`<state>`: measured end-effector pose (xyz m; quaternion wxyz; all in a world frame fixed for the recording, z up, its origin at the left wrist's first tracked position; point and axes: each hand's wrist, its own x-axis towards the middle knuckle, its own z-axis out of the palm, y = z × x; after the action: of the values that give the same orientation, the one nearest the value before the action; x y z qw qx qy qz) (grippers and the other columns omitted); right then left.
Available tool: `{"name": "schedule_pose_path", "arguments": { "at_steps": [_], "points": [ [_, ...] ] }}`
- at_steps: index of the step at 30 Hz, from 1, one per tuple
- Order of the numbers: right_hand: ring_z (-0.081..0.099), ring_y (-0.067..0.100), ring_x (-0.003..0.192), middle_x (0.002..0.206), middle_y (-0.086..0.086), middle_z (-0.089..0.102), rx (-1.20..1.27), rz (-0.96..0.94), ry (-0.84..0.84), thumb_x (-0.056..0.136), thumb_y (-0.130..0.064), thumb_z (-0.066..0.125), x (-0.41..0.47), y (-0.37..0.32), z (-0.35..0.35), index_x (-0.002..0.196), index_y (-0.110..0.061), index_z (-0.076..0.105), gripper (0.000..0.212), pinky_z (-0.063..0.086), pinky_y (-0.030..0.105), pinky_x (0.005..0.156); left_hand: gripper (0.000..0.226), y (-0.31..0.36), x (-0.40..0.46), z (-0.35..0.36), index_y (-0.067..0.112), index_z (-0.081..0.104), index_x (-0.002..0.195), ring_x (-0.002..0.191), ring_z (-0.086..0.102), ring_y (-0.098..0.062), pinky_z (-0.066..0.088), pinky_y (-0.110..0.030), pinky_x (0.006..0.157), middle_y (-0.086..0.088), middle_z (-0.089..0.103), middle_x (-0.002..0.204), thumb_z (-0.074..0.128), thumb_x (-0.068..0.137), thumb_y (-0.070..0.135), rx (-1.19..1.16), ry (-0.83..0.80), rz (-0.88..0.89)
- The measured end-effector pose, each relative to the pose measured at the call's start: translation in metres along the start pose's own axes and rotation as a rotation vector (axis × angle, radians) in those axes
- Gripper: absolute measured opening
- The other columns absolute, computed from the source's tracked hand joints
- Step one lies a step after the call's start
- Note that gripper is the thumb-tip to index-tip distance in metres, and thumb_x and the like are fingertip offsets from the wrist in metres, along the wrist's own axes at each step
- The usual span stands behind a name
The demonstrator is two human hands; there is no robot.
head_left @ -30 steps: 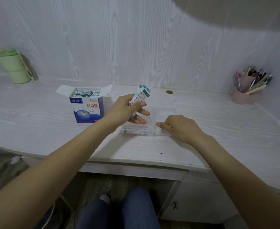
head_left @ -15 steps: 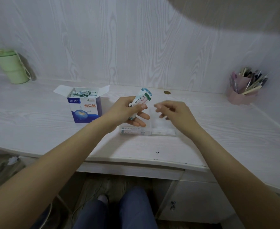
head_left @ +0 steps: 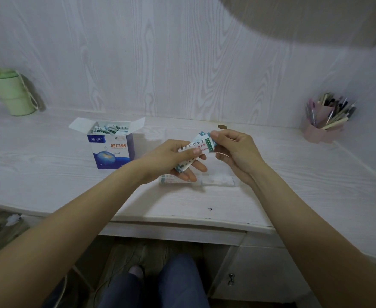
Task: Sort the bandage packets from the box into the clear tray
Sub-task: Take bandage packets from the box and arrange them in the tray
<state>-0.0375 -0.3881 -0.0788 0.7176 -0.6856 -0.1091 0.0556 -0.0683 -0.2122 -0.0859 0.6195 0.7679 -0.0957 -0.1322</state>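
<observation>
An open blue and white bandage box [head_left: 110, 150] stands on the desk, left of centre, with several packets sticking out of its top. My left hand [head_left: 171, 160] holds a small stack of white and green bandage packets [head_left: 197, 147] above the clear tray [head_left: 218, 181]. My right hand [head_left: 235, 150] pinches the upper right end of that stack between thumb and forefinger. The tray lies flat on the desk under both hands, with at least one packet in its left part; most of it is hidden.
A green lidded cup [head_left: 11, 92] stands at the far left against the wall. A pink pen holder [head_left: 324, 123] full of pens sits at the far right. A small brown coin [head_left: 222, 127] lies behind the hands. The desk's front edge [head_left: 182, 218] is close below.
My right hand rose from the tray's front edge and moved left onto the packet stack, pinching its top end. My left hand stayed over the tray with the stack.
</observation>
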Motion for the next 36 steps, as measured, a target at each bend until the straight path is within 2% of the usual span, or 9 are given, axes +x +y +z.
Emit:
{"name": "schedule_pose_path", "arguments": {
  "at_steps": [4, 11, 14, 17, 20, 24, 27, 31, 36],
  "points": [
    [0.063, 0.009, 0.061, 0.07, 0.003, 0.071, -0.003, 0.024, -0.027, 0.088, -0.01, 0.063, -0.001, 0.0, -0.005, 0.077, -0.01, 0.069, 0.012, 0.05, 0.017, 0.058, 0.026, -0.002, -0.002, -0.001, 0.013, 0.063, 0.105, 0.059, 0.063, -0.014, 0.053, -0.021, 0.057, -0.005, 0.074, 0.091, 0.048, 0.095, 0.032, -0.006, -0.038, -0.022],
    [0.067, 0.011, 0.072, 0.081, 0.006, 0.073, 0.063, 0.062, -0.05, 0.085, 0.0, 0.064, 0.002, 0.001, -0.009, 0.092, -0.007, 0.069, 0.011, 0.054, 0.017, 0.067, 0.03, 0.002, 0.001, -0.001, 0.015, 0.065, 0.105, 0.052, 0.05, -0.009, 0.044, -0.017, 0.05, 0.001, 0.066, 0.074, 0.046, 0.096, 0.036, 0.016, -0.046, -0.017],
    [0.067, 0.012, 0.069, 0.08, 0.006, 0.072, 0.079, 0.091, -0.06, 0.084, -0.001, 0.065, 0.002, -0.001, -0.01, 0.092, -0.005, 0.069, 0.01, 0.054, 0.018, 0.065, 0.032, 0.001, 0.004, 0.0, 0.013, 0.066, 0.1, 0.047, 0.044, -0.01, 0.039, -0.017, 0.046, 0.002, 0.06, 0.067, 0.045, 0.096, 0.037, -0.024, -0.043, -0.013],
    [0.063, 0.01, 0.063, 0.077, 0.006, 0.07, 0.251, 0.167, -0.058, 0.087, -0.006, 0.062, 0.002, 0.001, -0.006, 0.095, -0.003, 0.068, 0.01, 0.053, 0.016, 0.06, 0.034, -0.001, 0.004, 0.003, 0.012, 0.063, 0.096, 0.045, 0.035, -0.009, 0.031, -0.016, 0.044, 0.004, 0.051, 0.06, 0.043, 0.095, 0.039, -0.142, -0.073, 0.0],
    [0.061, 0.008, 0.062, 0.076, 0.004, 0.068, 0.464, 0.203, -0.081, 0.091, -0.011, 0.057, 0.0, 0.006, 0.0, 0.096, -0.002, 0.066, 0.014, 0.054, 0.015, 0.062, 0.032, 0.0, 0.004, 0.008, 0.015, 0.06, 0.092, 0.044, 0.028, -0.008, 0.024, -0.016, 0.043, 0.004, 0.045, 0.058, 0.043, 0.092, 0.042, -0.267, -0.109, 0.014],
    [0.063, 0.008, 0.061, 0.079, 0.006, 0.068, 0.578, 0.196, -0.072, 0.092, -0.013, 0.055, 0.0, 0.01, 0.003, 0.099, -0.001, 0.064, 0.016, 0.055, 0.015, 0.065, 0.029, 0.004, 0.008, 0.01, 0.019, 0.057, 0.094, 0.044, 0.029, -0.007, 0.025, -0.016, 0.043, 0.005, 0.045, 0.058, 0.04, 0.097, 0.042, -0.236, -0.085, 0.021],
    [0.065, 0.012, 0.069, 0.081, 0.008, 0.07, 0.416, 0.176, -0.03, 0.09, -0.003, 0.058, 0.0, 0.008, -0.003, 0.092, -0.004, 0.063, 0.006, 0.055, 0.018, 0.066, 0.034, 0.004, 0.01, 0.006, 0.016, 0.061, 0.093, 0.044, 0.033, -0.008, 0.029, -0.017, 0.044, 0.004, 0.047, 0.06, 0.041, 0.097, 0.043, -0.08, -0.031, 0.004],
    [0.065, 0.012, 0.063, 0.074, 0.008, 0.07, 0.092, 0.105, 0.018, 0.084, 0.001, 0.066, -0.003, 0.003, -0.005, 0.08, -0.009, 0.063, 0.011, 0.055, 0.019, 0.065, 0.037, 0.001, 0.012, 0.004, 0.014, 0.064, 0.094, 0.045, 0.037, -0.009, 0.034, -0.018, 0.044, 0.002, 0.052, 0.063, 0.042, 0.098, 0.043, 0.042, 0.032, -0.03],
    [0.071, 0.013, 0.069, 0.086, 0.014, 0.072, 0.009, 0.097, 0.027, 0.089, -0.001, 0.06, -0.002, 0.001, -0.008, 0.095, -0.003, 0.066, 0.008, 0.057, 0.02, 0.067, 0.033, -0.001, 0.01, 0.0, 0.014, 0.065, 0.095, 0.044, 0.038, -0.009, 0.034, -0.017, 0.045, 0.002, 0.054, 0.064, 0.045, 0.098, 0.039, 0.05, 0.058, -0.045]
  ]
}}
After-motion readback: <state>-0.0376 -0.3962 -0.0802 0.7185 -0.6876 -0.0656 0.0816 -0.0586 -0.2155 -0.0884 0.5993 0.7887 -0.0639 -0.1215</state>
